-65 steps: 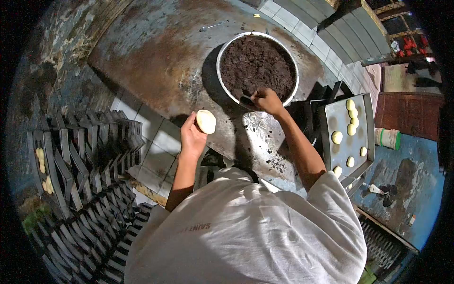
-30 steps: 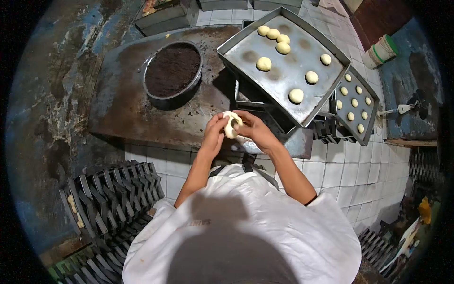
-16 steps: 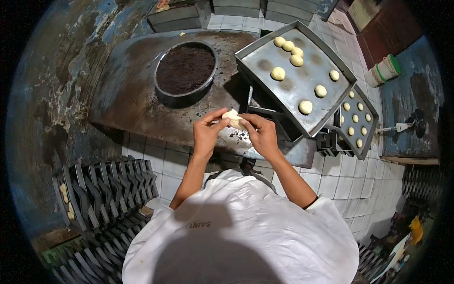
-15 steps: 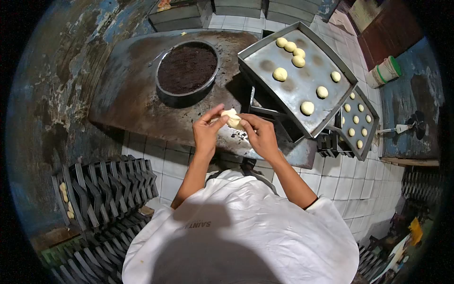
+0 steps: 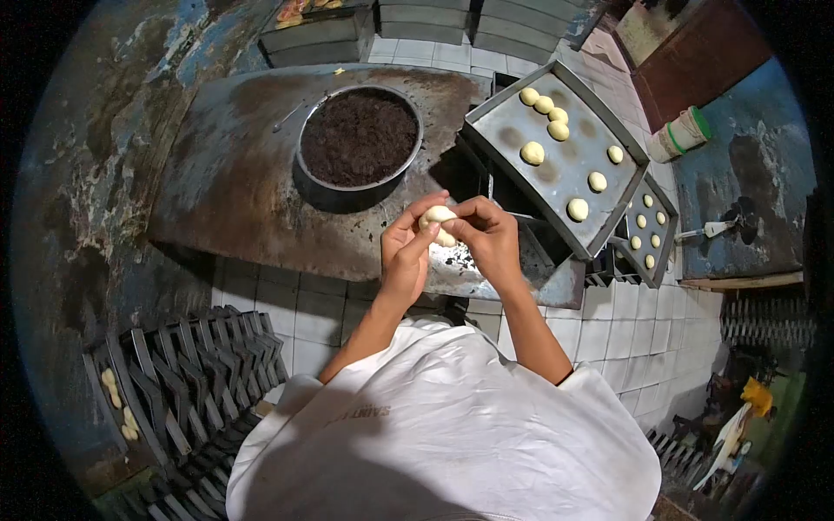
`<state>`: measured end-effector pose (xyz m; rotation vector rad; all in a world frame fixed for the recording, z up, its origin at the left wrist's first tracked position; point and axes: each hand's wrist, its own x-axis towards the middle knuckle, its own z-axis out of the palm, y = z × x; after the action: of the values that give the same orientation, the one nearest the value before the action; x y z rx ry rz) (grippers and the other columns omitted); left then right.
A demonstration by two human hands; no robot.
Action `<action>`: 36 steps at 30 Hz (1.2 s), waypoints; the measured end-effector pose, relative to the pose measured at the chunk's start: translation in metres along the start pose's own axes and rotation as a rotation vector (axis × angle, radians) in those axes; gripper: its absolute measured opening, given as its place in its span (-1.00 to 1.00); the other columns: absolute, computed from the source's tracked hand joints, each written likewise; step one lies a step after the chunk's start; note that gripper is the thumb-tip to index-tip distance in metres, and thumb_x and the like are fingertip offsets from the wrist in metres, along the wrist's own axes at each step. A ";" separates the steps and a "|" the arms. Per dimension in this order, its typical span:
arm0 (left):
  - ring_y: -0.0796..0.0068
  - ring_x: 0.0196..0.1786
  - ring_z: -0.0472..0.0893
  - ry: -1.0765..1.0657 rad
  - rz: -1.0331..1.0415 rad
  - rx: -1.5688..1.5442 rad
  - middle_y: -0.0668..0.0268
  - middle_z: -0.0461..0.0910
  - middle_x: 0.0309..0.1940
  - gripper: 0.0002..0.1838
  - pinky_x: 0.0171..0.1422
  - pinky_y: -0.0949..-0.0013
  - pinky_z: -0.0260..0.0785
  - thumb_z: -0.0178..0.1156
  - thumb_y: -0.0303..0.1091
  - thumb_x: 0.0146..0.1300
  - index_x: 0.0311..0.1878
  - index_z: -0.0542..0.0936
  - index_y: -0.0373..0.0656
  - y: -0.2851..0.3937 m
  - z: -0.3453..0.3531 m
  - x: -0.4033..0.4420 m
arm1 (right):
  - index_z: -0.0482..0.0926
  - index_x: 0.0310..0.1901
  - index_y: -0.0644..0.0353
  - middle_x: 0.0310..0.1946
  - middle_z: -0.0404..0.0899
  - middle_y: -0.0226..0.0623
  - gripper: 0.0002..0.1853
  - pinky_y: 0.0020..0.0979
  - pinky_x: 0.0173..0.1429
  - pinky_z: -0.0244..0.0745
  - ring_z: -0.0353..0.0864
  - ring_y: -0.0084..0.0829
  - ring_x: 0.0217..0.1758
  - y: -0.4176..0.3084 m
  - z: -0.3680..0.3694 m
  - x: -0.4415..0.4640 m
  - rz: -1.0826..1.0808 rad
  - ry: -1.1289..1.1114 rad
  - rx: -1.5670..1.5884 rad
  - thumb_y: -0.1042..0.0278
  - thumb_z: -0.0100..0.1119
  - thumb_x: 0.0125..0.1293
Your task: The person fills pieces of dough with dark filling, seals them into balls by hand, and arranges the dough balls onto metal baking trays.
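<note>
A pale piece of dough (image 5: 439, 214) is held between my two hands above the table's front edge. My left hand (image 5: 407, 249) cups it from the left, thumb against its side. From the right, my right hand (image 5: 488, 239) pinches the dough with thumb and fingers. The dough bulges above and below the fingertips; whether anything is inside it is hidden. Just beyond my hands stands a round metal bowl (image 5: 301, 161) of dark brown crumbly filling (image 5: 360, 137). To the right, a large metal tray (image 5: 556, 169) carries several round dough balls (image 5: 559, 130).
The bowl stands on a stained metal table (image 5: 217, 174). A lower tray (image 5: 658, 256) of dough balls sits at far right, near a white bucket (image 5: 689, 130) with a green rim. Stacked dark racks (image 5: 195, 373) fill the lower left. Metal boxes (image 5: 317, 39) line the back.
The dough has gone from a loose, folded shape to a rounder one with bulges above and below my fingers. Both hands have shifted slightly right in the view, and the camera view has moved.
</note>
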<state>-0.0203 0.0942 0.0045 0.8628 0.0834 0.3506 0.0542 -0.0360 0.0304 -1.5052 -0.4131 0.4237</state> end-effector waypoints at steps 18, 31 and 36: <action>0.22 0.45 0.43 -0.296 0.047 -0.048 0.06 0.45 0.40 -0.65 0.52 0.25 0.22 0.09 -0.45 0.40 0.19 0.62 -0.33 0.057 -0.036 0.018 | 0.70 -0.26 0.37 -0.32 0.67 -0.22 -0.86 -0.42 -0.02 0.57 0.67 -0.52 -0.21 -0.025 0.065 0.007 -0.056 0.091 -0.049 0.53 0.44 0.18; 0.50 0.09 0.64 0.071 -0.222 -0.101 0.21 0.64 0.09 -0.72 0.17 0.40 0.51 0.05 -0.27 0.60 0.14 0.61 -0.25 0.042 -0.046 0.009 | 0.75 -0.21 0.17 -0.15 0.67 -0.23 -0.79 -0.31 0.00 0.55 0.69 -0.24 -0.13 -0.010 0.079 0.000 -0.326 0.315 -0.670 0.48 0.49 0.07; 0.38 0.26 0.56 -0.029 -0.042 0.021 0.11 0.62 0.18 -0.72 0.43 0.28 0.32 0.06 -0.29 0.59 0.07 0.63 -0.29 0.019 -0.028 0.015 | 0.69 -0.32 0.30 -0.20 0.73 -0.30 -0.79 -0.45 -0.01 0.54 0.66 -0.54 -0.13 -0.009 0.051 0.007 -0.002 0.167 -0.160 0.40 0.56 0.11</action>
<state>-0.0170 0.1310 0.0011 0.8855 0.0781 0.2984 0.0341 0.0114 0.0411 -1.6813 -0.3218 0.2655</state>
